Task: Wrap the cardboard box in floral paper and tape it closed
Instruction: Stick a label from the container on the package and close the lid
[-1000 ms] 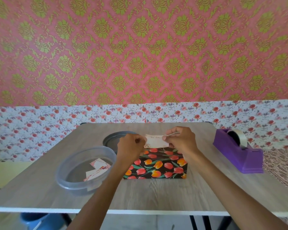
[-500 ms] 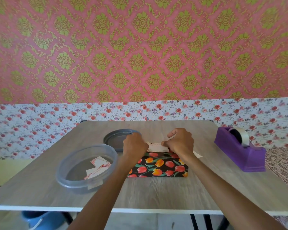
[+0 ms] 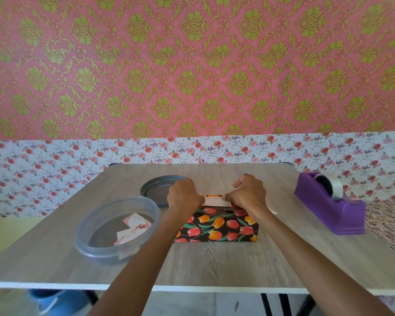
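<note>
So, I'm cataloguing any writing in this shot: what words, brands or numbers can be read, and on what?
Card held against the wrapped box: faint script along its top, too blurred to read.
Cards in the clear tub: printing too small to read.
Tape dispenser: no lettering shows.
</note>
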Motion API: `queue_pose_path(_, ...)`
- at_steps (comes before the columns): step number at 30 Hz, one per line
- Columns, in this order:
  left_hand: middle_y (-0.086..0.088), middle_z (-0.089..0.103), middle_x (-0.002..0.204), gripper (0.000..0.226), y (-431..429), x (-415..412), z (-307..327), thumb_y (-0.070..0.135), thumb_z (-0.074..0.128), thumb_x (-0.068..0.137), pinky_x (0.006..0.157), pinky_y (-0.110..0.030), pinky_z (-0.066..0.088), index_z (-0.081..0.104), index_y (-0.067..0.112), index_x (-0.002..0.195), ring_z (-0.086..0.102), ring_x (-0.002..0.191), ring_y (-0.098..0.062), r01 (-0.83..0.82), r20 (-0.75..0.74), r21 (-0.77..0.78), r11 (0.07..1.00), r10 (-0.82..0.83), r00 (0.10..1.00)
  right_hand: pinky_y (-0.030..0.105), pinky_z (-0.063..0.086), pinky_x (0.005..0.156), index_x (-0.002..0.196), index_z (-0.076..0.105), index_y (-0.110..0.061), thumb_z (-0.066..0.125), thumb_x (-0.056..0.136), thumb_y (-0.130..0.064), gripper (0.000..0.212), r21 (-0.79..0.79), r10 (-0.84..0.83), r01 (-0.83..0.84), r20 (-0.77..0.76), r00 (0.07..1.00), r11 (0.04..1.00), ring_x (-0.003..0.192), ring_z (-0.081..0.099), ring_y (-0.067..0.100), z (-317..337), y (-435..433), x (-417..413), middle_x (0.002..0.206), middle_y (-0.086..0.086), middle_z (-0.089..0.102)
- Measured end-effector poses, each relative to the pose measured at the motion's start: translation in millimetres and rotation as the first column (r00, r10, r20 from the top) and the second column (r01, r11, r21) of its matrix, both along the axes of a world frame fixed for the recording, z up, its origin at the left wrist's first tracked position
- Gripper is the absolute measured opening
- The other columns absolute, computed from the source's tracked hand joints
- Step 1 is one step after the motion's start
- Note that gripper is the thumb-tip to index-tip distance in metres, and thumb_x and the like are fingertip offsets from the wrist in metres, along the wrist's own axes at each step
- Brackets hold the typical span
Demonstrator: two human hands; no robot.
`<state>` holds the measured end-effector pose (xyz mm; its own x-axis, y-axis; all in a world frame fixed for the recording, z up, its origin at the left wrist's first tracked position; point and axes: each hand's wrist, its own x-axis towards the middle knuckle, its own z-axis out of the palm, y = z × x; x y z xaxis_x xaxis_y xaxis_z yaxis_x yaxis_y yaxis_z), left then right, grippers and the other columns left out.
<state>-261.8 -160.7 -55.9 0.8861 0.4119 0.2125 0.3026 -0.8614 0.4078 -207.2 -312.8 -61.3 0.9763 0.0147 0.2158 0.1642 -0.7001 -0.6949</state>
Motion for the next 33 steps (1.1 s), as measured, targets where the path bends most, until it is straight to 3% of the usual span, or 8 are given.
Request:
queue_pose_path(4, -0.003, 0.062, 0.108, 0.034, -0.8, -2.8, -4.4, 0.019, 0.071, 0.086, 0.08, -0.034, 0.052, 0.052, 0.017, 0.115, 0.061, 0.096, -0.022, 0.078, 0.069, 0.201, 0.976, -0.094, 0.993, 0.021, 0.042, 0.062, 0.092, 0.07, -0.021, 0.078, 0.082, -0.018, 0.013, -0.25, 0.155, -0.09, 0.251, 0.956, 0.964, 0.088, 0.059, 0.016, -8.0, 2.0, -8.1, 0.099, -0.001, 0.062)
queue_pose_path(7, 0.0, 0.061, 0.124, 0.04, -2.8, -6.3, -11.9, 0.005, 0.066, 0.086, 0.1, -0.036, 0.046, 0.064, 0.024, 0.121, 0.058, 0.113, -0.021, 0.215, 0.06, 0.296, 0.931, -0.243, 0.968, 0.032, 0.053, 0.085, 0.105, 0.076, -0.02, 0.068, 0.086, -0.009, 0.024, -0.448, 0.36, -0.226, 0.238, 0.902, 0.865, 0.097, 0.063, 0.022, -14.4, 5.8, -16.0, 0.106, 0.002, 0.068)
queue_pose_path(10, -0.001, 0.067, 0.12, 0.033, 2.5, -13.2, -25.3, 0.01, 0.052, 0.095, 0.097, -0.033, 0.049, 0.067, 0.02, 0.123, 0.064, 0.102, -0.018, 0.291, 0.071, 0.088, 0.953, -0.297, 0.952, 0.04, 0.054, 0.086, 0.111, 0.074, -0.023, 0.059, 0.09, -0.011, 0.029, -0.524, 0.417, -0.264, 0.199, 0.887, 0.81, 0.096, 0.066, 0.025, -19.7, 3.5, -22.8, 0.108, 0.004, 0.071)
queue_pose_path(13, -0.002, 0.068, 0.107, 0.032, 7.4, -27.3, -39.2, 0.023, 0.037, 0.102, 0.1, -0.043, 0.047, 0.063, 0.019, 0.12, 0.064, 0.091, -0.018, 0.374, 0.121, 0.169, 0.912, -0.396, 0.91, 0.039, 0.054, 0.085, 0.121, 0.066, -0.019, 0.043, 0.1, -0.019, 0.031, -0.52, 0.498, -0.356, 0.16, 0.852, 0.777, 0.096, 0.066, 0.021, -20.2, -9.4, -32.8, 0.115, 0.006, 0.07)
queue_pose_path(18, 0.005, 0.028, 0.159, 0.053, 10.7, -45.3, -51.8, 0.045, 0.018, 0.105, 0.121, -0.045, 0.009, 0.026, 0.023, 0.152, 0.019, 0.149, -0.019, 0.355, -0.063, 0.388, 0.85, -0.36, 0.931, 0.037, 0.009, 0.122, 0.158, 0.016, -0.017, 0.03, 0.098, -0.06, 0.075, -0.719, 0.57, -0.416, -0.033, 0.821, 0.557, 0.151, 0.013, 0.019, -27.3, -27.1, -38.9, 0.165, -0.001, 0.014)
queue_pose_path(24, 0.001, 0.051, 0.143, 0.04, 3.6, -46.1, -50.7, 0.03, 0.05, 0.101, 0.115, -0.034, 0.032, 0.047, 0.022, 0.14, 0.047, 0.132, -0.019, 0.388, 0.061, 0.442, 0.809, -0.458, 0.887, 0.043, 0.018, 0.121, 0.156, 0.015, -0.023, 0.047, 0.098, -0.044, 0.069, -0.768, 0.65, -0.388, 0.047, 0.759, 0.509, 0.149, 0.02, 0.024, -32.5, -22.1, -28.9, 0.163, 0.004, 0.019)
queue_pose_path(29, 0.002, 0.069, 0.109, 0.021, 2.1, -45.2, -48.2, 0.02, 0.06, 0.095, 0.084, -0.029, 0.056, 0.066, 0.023, 0.114, 0.066, 0.095, -0.014, 0.422, 0.137, 0.351, 0.836, -0.491, 0.86, 0.042, 0.012, 0.123, 0.155, 0.019, -0.014, 0.048, 0.098, -0.043, 0.07, -0.786, 0.675, -0.403, 0.024, 0.737, 0.469, 0.149, 0.02, 0.025, -25.7, -17.8, -29.8, 0.163, 0.009, 0.02)
queue_pose_path(33, 0.001, 0.069, 0.107, 0.02, 2.0, -45.1, -44.6, 0.026, 0.059, 0.095, 0.082, -0.027, 0.056, 0.066, 0.021, 0.113, 0.065, 0.09, -0.014, 0.367, 0.126, 0.34, 0.866, -0.429, 0.894, 0.039, 0.033, 0.114, 0.152, 0.032, -0.013, 0.055, 0.095, -0.036, 0.065, -0.75, 0.648, -0.362, 0.115, 0.753, 0.553, 0.144, 0.033, 0.024, -28.1, -21.7, -34.8, 0.158, 0.006, 0.033)
